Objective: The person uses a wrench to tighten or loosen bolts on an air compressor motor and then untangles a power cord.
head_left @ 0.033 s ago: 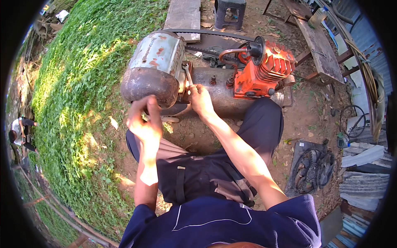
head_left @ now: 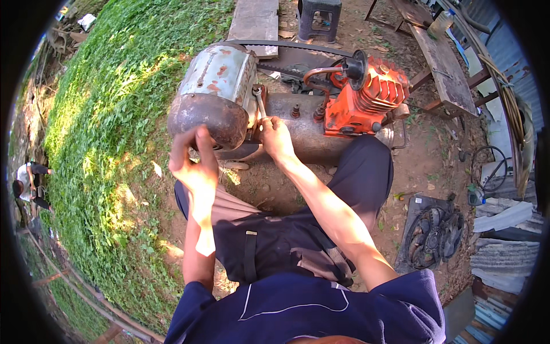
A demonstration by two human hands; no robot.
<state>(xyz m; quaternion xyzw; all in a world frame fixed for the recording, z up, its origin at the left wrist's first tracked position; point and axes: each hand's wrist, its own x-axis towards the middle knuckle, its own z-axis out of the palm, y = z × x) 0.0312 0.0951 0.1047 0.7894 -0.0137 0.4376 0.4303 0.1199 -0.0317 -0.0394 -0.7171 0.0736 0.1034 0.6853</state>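
The long metal tank point(head_left: 321, 150) lies across the dirt, just beyond the knees. The rusty grey motor point(head_left: 209, 92) sits at its left, the orange pump point(head_left: 364, 103) at its right, and a black belt point(head_left: 292, 44) runs between them on the far side. Of the hands, the left hand point(head_left: 195, 166) is open, fingers loosely bent, by the motor's near end; the right hand point(head_left: 277, 140) grips the near end of a wrench point(head_left: 260, 106), which stands just right of the motor.
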